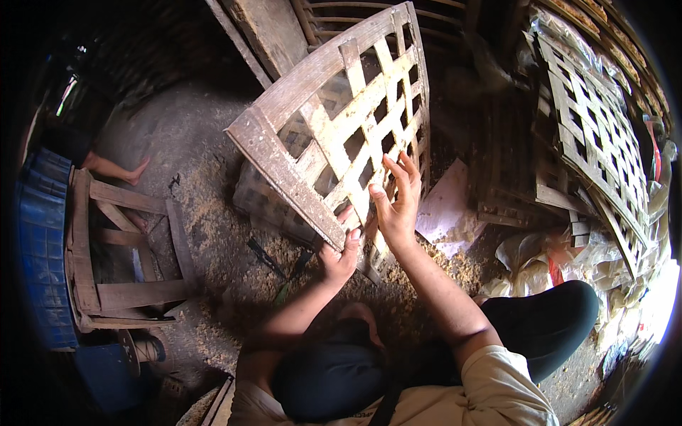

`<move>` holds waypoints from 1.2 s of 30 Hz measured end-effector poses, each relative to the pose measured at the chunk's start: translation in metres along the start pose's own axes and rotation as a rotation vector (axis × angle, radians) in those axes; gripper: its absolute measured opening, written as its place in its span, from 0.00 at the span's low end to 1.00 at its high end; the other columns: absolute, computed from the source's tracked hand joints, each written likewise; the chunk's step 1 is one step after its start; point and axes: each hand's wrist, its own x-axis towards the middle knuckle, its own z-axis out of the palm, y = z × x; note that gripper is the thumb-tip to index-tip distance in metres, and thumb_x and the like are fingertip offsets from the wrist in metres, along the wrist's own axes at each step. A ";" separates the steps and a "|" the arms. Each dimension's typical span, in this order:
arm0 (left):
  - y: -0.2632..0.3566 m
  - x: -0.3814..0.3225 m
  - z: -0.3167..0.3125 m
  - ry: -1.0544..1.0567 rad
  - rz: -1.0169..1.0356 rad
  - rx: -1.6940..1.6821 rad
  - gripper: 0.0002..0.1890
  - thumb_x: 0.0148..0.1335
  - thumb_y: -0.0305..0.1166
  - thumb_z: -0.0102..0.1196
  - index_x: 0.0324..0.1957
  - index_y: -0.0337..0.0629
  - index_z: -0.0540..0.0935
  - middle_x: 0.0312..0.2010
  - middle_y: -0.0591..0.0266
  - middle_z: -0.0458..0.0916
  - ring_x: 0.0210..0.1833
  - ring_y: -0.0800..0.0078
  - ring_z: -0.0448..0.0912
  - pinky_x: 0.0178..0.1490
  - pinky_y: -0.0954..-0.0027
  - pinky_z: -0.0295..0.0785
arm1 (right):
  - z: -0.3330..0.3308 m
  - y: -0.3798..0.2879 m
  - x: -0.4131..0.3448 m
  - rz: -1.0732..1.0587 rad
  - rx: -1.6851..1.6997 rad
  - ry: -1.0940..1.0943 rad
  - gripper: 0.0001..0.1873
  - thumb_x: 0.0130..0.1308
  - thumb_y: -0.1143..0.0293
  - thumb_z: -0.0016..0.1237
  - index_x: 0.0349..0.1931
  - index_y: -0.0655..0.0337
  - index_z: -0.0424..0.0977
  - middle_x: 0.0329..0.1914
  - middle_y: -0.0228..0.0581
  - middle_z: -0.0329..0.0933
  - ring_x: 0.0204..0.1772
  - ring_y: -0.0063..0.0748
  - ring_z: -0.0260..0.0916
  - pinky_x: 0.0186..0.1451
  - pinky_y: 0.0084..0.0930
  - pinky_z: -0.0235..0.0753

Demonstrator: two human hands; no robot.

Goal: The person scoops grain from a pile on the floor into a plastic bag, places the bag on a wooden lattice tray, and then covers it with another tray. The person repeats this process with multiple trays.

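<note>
A weathered wooden lattice panel [298, 80] with a solid frame stands tilted up in front of me. My left hand [339, 257] grips its lower frame corner, the thumb on the near side and the fingers partly hidden behind the wood. Spread fingers of my right hand [397, 205] are raised at the panel's lower right part, by the lattice strips; whether they touch it I cannot tell. Pale yellowish residue sticks to many strips. Below the panel, crumbly yellowish bits [399, 277] are scattered over the dark floor.
At left, a wooden frame stand [141, 295] is beside a blue plastic crate [45, 255]; another person's bare foot [139, 171] is behind it. More lattice panels [602, 133] lean at right above crumpled plastic sheeting [525, 266]. A pale sheet [447, 207] lies beyond my hands.
</note>
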 end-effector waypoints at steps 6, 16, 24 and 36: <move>0.002 -0.001 -0.002 -0.028 0.015 0.064 0.21 0.66 0.33 0.55 0.56 0.28 0.76 0.48 0.44 0.81 0.49 0.53 0.79 0.57 0.59 0.69 | 0.005 -0.009 -0.002 0.015 0.027 0.105 0.16 0.62 0.73 0.56 0.51 0.57 0.76 0.62 0.50 0.67 0.64 0.49 0.66 0.63 0.37 0.70; 0.012 0.001 0.006 -0.031 0.107 0.173 0.19 0.65 0.33 0.56 0.54 0.29 0.78 0.44 0.45 0.82 0.45 0.51 0.80 0.53 0.57 0.71 | 0.003 0.010 0.014 0.101 -0.088 0.333 0.05 0.65 0.79 0.52 0.40 0.61 0.77 0.38 0.39 0.78 0.41 0.35 0.77 0.45 0.27 0.76; 0.014 0.005 0.009 -0.043 0.221 0.217 0.17 0.65 0.31 0.55 0.51 0.29 0.79 0.44 0.48 0.83 0.43 0.52 0.81 0.50 0.59 0.73 | -0.030 0.027 0.002 0.162 -0.264 0.273 0.15 0.69 0.68 0.48 0.54 0.56 0.77 0.57 0.40 0.72 0.58 0.38 0.60 0.64 0.34 0.59; 0.019 0.003 0.005 -0.087 0.180 0.253 0.18 0.66 0.31 0.54 0.53 0.29 0.78 0.47 0.47 0.82 0.48 0.51 0.79 0.57 0.57 0.69 | -0.039 0.016 -0.009 -0.094 -0.346 0.162 0.18 0.53 0.77 0.49 0.46 0.53 0.77 0.49 0.36 0.75 0.54 0.42 0.63 0.62 0.38 0.58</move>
